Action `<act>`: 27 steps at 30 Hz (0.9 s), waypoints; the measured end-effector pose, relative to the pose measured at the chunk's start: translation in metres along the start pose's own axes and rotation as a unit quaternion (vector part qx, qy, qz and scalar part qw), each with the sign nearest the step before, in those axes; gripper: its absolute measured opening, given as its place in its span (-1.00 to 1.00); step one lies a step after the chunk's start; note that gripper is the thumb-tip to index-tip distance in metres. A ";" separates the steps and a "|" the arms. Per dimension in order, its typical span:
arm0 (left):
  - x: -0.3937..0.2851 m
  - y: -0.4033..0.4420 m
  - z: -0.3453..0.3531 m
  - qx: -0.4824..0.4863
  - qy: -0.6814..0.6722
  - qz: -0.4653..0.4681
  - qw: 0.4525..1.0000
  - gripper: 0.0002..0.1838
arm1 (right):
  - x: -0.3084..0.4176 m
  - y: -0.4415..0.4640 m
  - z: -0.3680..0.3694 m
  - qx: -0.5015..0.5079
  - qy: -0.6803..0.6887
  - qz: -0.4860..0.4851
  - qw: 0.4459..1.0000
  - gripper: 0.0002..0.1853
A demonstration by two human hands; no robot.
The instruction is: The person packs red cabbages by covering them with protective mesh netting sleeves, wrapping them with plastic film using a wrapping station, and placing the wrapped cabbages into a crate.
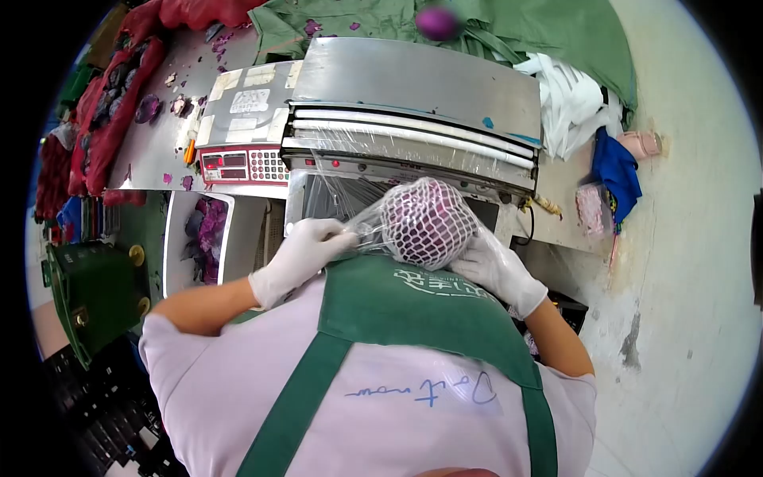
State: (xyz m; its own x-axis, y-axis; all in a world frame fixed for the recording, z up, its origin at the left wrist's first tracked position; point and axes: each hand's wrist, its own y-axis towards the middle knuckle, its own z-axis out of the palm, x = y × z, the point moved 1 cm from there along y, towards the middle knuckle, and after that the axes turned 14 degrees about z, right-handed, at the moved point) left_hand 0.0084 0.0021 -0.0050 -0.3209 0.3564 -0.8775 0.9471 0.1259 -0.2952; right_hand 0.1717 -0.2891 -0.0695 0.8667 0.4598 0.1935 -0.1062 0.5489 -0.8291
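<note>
A purple cabbage (427, 222) in a white foam net is held close against the green apron, in front of the wrapping machine (413, 147). My right hand (499, 270), in a white glove, is curled around the cabbage's lower right side. Clear plastic film (362, 226) stretches from the cabbage to the left and up toward the machine's rollers. My left hand (306, 253), also gloved, is closed with its fingertips pinching the film. The fingers of my right hand are partly hidden by film and cabbage.
A scale (246, 163) with a red panel stands left of the machine. A white bin (175, 246) holds purple leaves. Another purple cabbage (439, 24) lies at the back by green cloth (540, 24). Red net sacks (91, 135) sit at left; white foam nets (568, 103) lie at right.
</note>
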 end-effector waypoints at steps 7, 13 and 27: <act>0.038 -0.001 0.035 -0.211 -0.195 0.071 0.955 -0.67 | -0.037 -0.013 0.002 -0.324 -0.303 -0.292 0.848 -0.69; 0.024 0.001 0.032 -0.215 -0.631 -0.091 0.740 -0.64 | -0.010 -0.035 -0.029 -0.221 0.160 -0.242 0.931 -0.72; 0.179 0.044 0.206 0.130 -0.445 0.033 0.885 -0.58 | -0.119 0.131 -0.050 -0.171 -0.099 -0.155 0.968 -0.71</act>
State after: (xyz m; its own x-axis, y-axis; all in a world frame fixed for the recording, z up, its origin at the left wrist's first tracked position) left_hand -0.0064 -0.1196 -0.2533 -0.2438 -0.5305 -0.8118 0.9698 -0.1270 -0.2083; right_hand 0.0790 -0.3069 -0.2271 0.7162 0.4535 0.5304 0.3418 0.4347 -0.8332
